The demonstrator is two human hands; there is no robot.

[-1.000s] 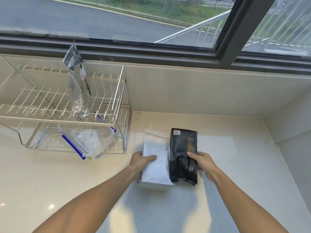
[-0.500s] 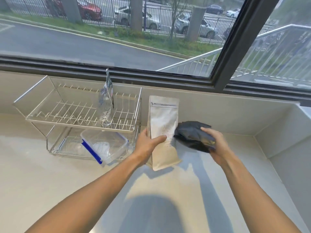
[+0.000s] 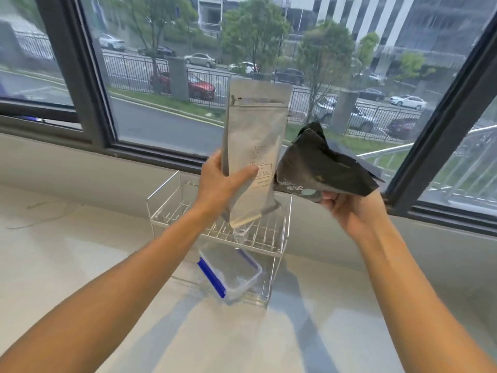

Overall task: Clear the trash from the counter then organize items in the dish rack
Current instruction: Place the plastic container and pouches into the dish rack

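1. Hands aloft before the window: left hand (image 3: 217,181) closed around a tall white pouch (image 3: 255,146), right hand (image 3: 352,211) clutching a crumpled black bag (image 3: 322,168).
2. Both look light, limp, slick — likely empty; pinch low.
3. Wire dish rack (image 3: 166,208) and clear plastic container (image 3: 236,275) sit on the counter (image 3: 67,265) below.

Both hands full and raised: left hand (image 3: 215,184) grips white pouch (image 3: 254,157) upright, right hand (image 3: 347,208) grips crumpled black bag (image 3: 322,168), pouches nearly touching, blocking the view of the rack's back. Wire dish rack (image 3: 166,208) stands at worktop (image 3: 80,265) centre against the wall, top tier mostly open except something clear under the white pouch; lower tier filled by clear container with blue clips (image 3: 231,275) sticking out the front. Worktop left, right and front of rack is open.
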